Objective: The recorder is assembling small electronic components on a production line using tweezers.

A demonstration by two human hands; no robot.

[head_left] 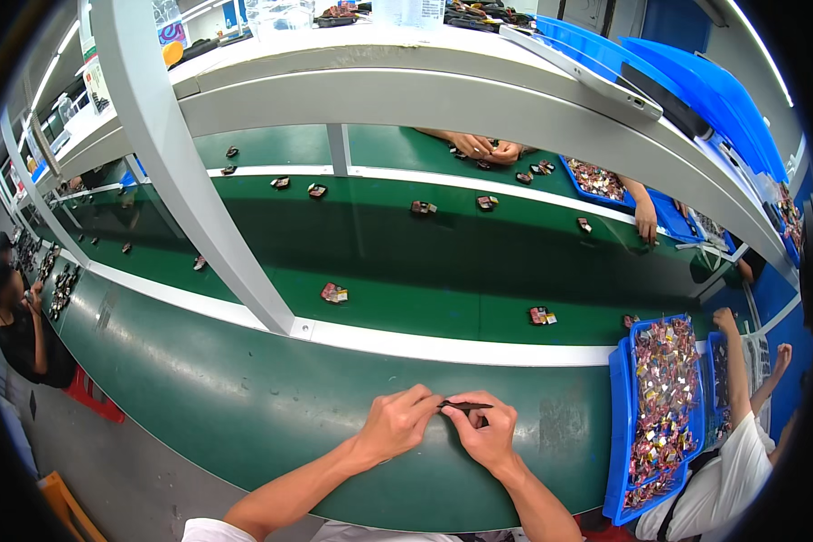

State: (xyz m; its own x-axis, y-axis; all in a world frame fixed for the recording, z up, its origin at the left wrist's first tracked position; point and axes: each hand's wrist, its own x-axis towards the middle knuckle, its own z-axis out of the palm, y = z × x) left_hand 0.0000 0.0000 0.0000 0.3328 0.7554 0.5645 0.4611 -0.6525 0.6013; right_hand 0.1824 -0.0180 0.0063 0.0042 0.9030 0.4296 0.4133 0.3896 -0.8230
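Both my hands meet over the green worktop (316, 397), near its front edge. A slim, dark, flat piece (471, 406) lies between the thumb and fingers of my right hand (488, 429), its end sticking out to the right. At the piece's left end, my left hand (397, 420) closes with its fingertips pinched. What kind of part it is cannot be made out, as the fingers cover much of it. To the right of my hands stands a blue bin (618, 434) heaped with small red, white and yellow wired parts (664, 397).
Beyond a white rail (443, 350) runs a green conveyor belt (406, 262) carrying scattered small parts (334, 293). A white post (190, 172) and an overhead shelf (425, 95) frame it. Other people's hands (483, 146) work across the belt; a person in white (723, 483) sits at right.
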